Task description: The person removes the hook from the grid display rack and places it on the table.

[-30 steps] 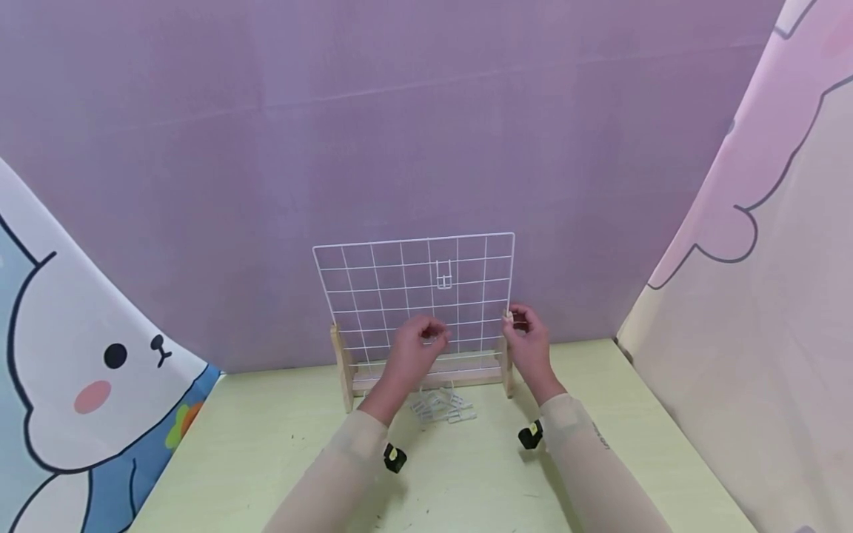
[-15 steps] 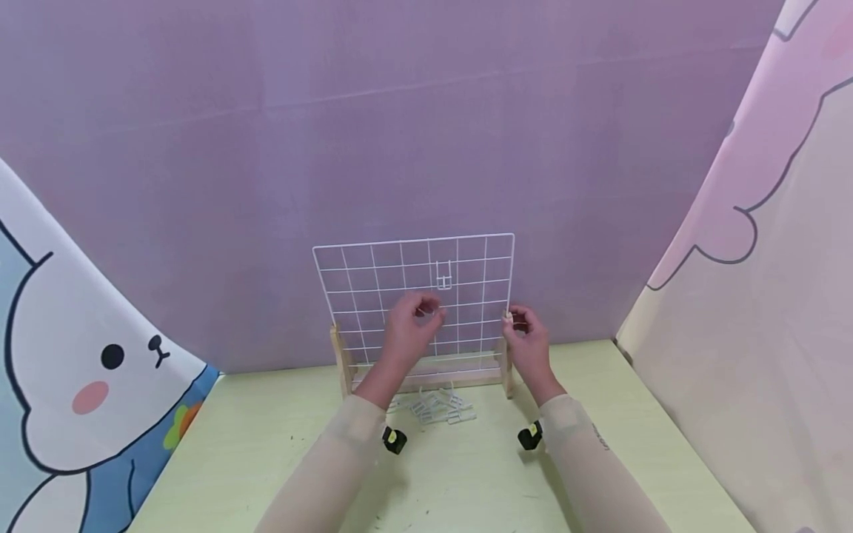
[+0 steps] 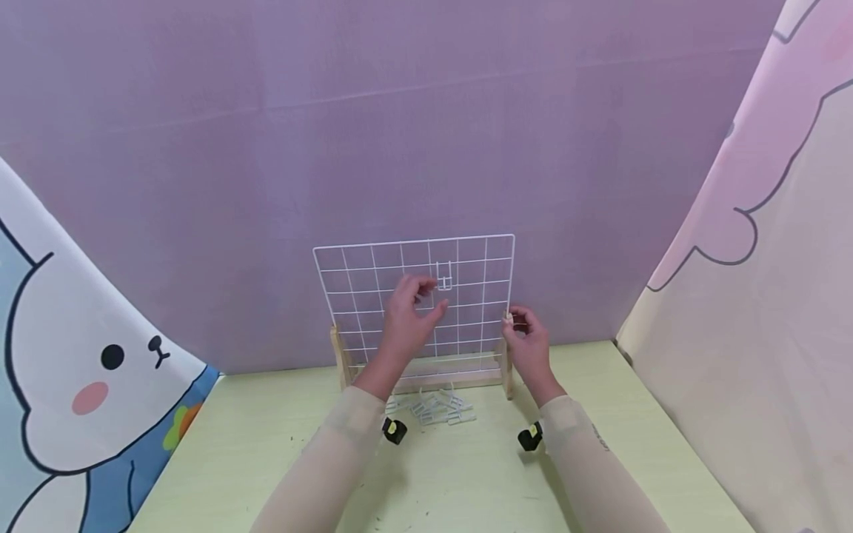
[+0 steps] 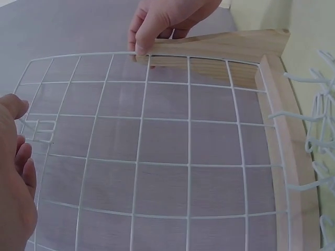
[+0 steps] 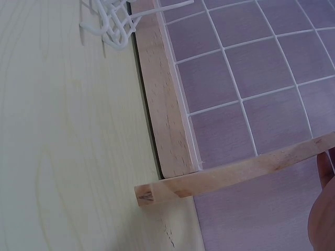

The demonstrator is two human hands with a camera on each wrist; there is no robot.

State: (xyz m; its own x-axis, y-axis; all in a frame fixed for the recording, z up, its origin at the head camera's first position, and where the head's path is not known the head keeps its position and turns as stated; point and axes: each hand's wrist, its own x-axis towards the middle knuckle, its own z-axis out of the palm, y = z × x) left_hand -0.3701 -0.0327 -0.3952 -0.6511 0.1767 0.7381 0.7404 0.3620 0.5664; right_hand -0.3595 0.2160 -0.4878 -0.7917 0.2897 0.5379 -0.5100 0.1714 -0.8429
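A white wire grid panel (image 3: pixel 360 280) stands upright in a wooden stand (image 3: pixel 340 357). One white wire hook (image 3: pixel 444 283) hangs on its upper part, right of the middle. My left hand (image 3: pixel 408 318) is raised in front of the panel, forefinger and thumb apart, with the forefinger tip right beside the hook. In the left wrist view, the hook (image 4: pixel 44 130) shows near its fingertips (image 4: pixel 21 107). My right hand (image 3: pixel 529 344) pinches the top of the stand's right post (image 4: pixel 209 47) along with the panel's edge; some of its fingers are hidden behind.
Several loose white wire hooks (image 3: pixel 440 406) lie in a pile on the pale table (image 3: pixel 460 481), just in front of the stand's wooden crossbar (image 5: pixel 163 104). A purple wall (image 3: pixel 426 126) rises behind, with printed cloth (image 3: pixel 87 355) at the left.
My left hand has risen along the panel from its lower part to the hung hook, and its forefinger and thumb have spread apart. The right hand has stayed at the post.
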